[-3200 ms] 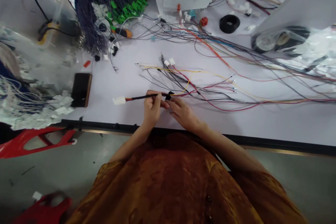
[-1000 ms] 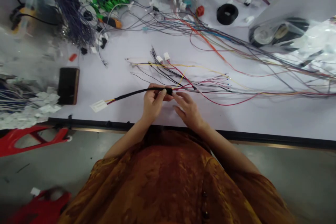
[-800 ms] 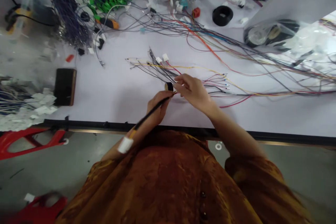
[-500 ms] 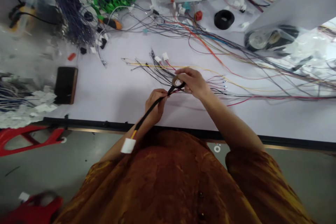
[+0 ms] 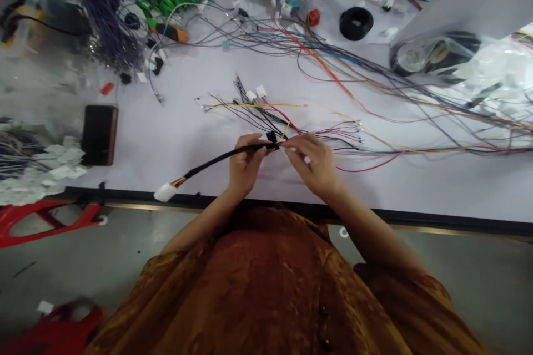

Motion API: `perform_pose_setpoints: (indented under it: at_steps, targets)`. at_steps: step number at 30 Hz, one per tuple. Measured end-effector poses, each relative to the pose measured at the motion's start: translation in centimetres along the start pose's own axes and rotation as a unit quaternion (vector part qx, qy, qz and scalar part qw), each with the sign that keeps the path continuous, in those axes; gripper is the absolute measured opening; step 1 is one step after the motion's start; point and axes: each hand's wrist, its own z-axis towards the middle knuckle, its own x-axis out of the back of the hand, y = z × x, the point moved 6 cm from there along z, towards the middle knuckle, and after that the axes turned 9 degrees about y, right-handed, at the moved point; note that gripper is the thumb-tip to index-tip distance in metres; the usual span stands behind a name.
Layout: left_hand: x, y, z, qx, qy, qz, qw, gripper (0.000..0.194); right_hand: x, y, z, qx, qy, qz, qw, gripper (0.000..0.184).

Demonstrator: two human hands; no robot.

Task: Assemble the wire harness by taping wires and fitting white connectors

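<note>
Swung out to the left compared with half a second ago, the white connector (image 5: pixel 165 192) in the head view lies over the table's near edge instead of over the left forearm, and the tape roll (image 5: pixel 271 137), then in the right hand, stands dark and edge-on at the far side of the left fingertips. The left hand (image 5: pixel 245 165) pinches the black-wrapped cable (image 5: pixel 216 159) between thumb and fingers, near its right end; the cable runs left and nearer to the connector. Just to the right, the right hand (image 5: pixel 317 166) has thumb and forefinger pressed together on the thin red wires (image 5: pixel 280 144) leaving the wrap. Loose black wires (image 5: pixel 260 116) spread beyond the hands, with a small white plug (image 5: pixel 261 91) at their far side. A phone (image 5: pixel 99 134) lies at left; a black ring (image 5: pixel 356 23) rests far right, near a red block (image 5: pixel 313 17)
</note>
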Motion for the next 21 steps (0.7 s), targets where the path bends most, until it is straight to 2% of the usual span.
perform_pose_setpoints:
  at_steps: [2, 5, 7, 10, 12, 15, 17, 19, 21]
  targets:
    - [-0.2, 0.5, -0.7, -0.104, -0.029, 0.083, 0.991, 0.014, 0.2, -0.3, 2.2, -0.036, -0.042, -0.017, 0.998, 0.019]
    - [-0.9, 0.2, -1.8, -0.217, -0.1, 0.195, 0.951, 0.013, -1.8, 0.1, 4.9, -0.071, -0.135, -0.091, 0.984, 0.013]
    - [-1.1, -0.4, -2.2, -0.245, -0.133, 0.224, 0.934, 0.015, -3.5, 0.8, 6.2, -0.077, -0.178, -0.11, 0.975, 0.009]
    - [-0.6, -0.6, -1.8, -0.248, -0.118, 0.225, 0.935, 0.012, -4.7, 2.4, 6.8, -0.145, -0.195, -0.013, 0.97, 0.014]
    - [0.0, -0.3, -1.1, -0.23, -0.076, 0.22, 0.945, 0.009, -3.9, 3.6, 6.4, -0.207, -0.147, 0.084, 0.964, 0.02]
    - [0.6, -0.3, -0.1, -0.144, -0.023, 0.156, 0.977, 0.014, -1.4, 4.5, 4.6, -0.226, -0.036, 0.18, 0.957, 0.026]
    - [0.3, -1.2, 0.4, -0.041, -0.024, 0.059, 0.997, 0.018, -0.4, 5.0, 2.9, -0.233, 0.005, 0.223, 0.947, 0.029]
    - [-0.5, -2.1, 0.7, 0.049, -0.049, -0.024, 0.997, 0.021, -0.4, 5.9, 1.5, -0.257, 0.024, 0.268, 0.928, 0.031]
    - [-1.4, -2.7, 0.9, 0.085, -0.07, -0.051, 0.993, 0.027, -1.0, 6.8, 0.8, -0.275, 0.035, 0.308, 0.91, 0.032]
